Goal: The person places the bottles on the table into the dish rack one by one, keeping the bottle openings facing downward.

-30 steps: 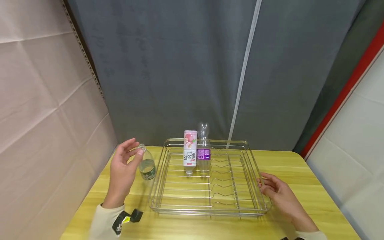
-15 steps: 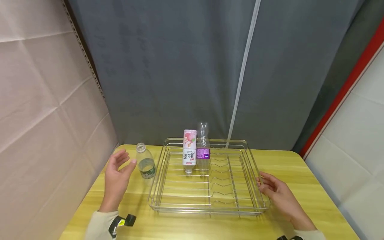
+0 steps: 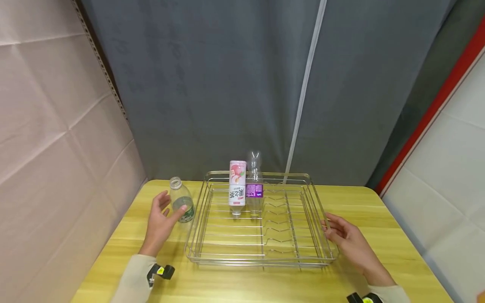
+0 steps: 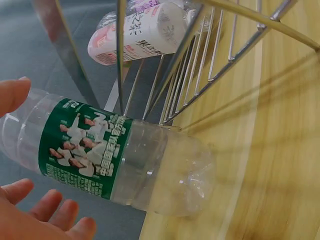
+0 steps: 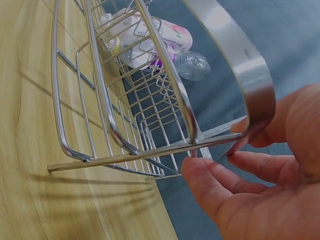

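A clear plastic bottle (image 3: 179, 195) with a green label and no cap stands upright left of the wire dish rack (image 3: 261, 264). My left hand (image 3: 161, 223) is at the bottle, thumb on the near side and fingers spread on the other; in the left wrist view, gaps show between the fingertips and the bottle (image 4: 85, 147). My right hand (image 3: 346, 240) grips the rack's right rim, its thumb against the wire and its fingers curled behind the flat metal band (image 5: 252, 70). Inside the rack, a white-and-pink bottle (image 3: 237, 185) leans neck down beside a clear purple-labelled bottle (image 3: 254, 190).
The rack takes up the middle of a light wood table (image 3: 227, 286). A grey curtain (image 3: 219, 92) hangs behind it. Pale cloth (image 3: 68, 160) walls the left side, and a white panel (image 3: 447, 168) with a red edge stands at the right.
My left hand first drew back from the bottle's neck to the left, then came in again lower beside its body. The right hand stays on the rack's rim.
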`<state>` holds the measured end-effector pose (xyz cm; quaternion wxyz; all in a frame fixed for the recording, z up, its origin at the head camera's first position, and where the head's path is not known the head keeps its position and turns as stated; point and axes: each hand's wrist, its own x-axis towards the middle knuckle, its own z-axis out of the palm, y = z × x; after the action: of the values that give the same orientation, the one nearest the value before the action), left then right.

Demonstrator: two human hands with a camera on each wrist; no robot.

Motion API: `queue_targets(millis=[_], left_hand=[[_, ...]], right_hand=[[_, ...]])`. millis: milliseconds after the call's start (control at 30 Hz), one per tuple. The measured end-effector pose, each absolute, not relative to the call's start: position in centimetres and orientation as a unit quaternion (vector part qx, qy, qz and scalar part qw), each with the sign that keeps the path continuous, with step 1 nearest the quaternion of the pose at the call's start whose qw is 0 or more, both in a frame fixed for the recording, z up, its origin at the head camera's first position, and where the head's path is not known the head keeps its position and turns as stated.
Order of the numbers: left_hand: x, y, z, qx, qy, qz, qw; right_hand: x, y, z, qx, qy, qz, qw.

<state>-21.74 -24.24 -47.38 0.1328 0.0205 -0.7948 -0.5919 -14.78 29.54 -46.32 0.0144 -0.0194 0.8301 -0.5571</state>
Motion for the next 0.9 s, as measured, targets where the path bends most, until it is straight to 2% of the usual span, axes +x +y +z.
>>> queue_targets(millis=[267, 900], left_hand=[[-21.9, -24.1, -47.8, -0.002, -0.803, -0.585, 0.112], [-21.9, -23.7, -49.1, -0.007, -0.802, -0.588, 0.104]], right_hand=[[-15.1, 29.5, -46.3, -0.016, 0.835, -0.549, 0.018], [-14.9, 29.5, -46.2, -0.018, 0.829, -0.558, 0.027]])
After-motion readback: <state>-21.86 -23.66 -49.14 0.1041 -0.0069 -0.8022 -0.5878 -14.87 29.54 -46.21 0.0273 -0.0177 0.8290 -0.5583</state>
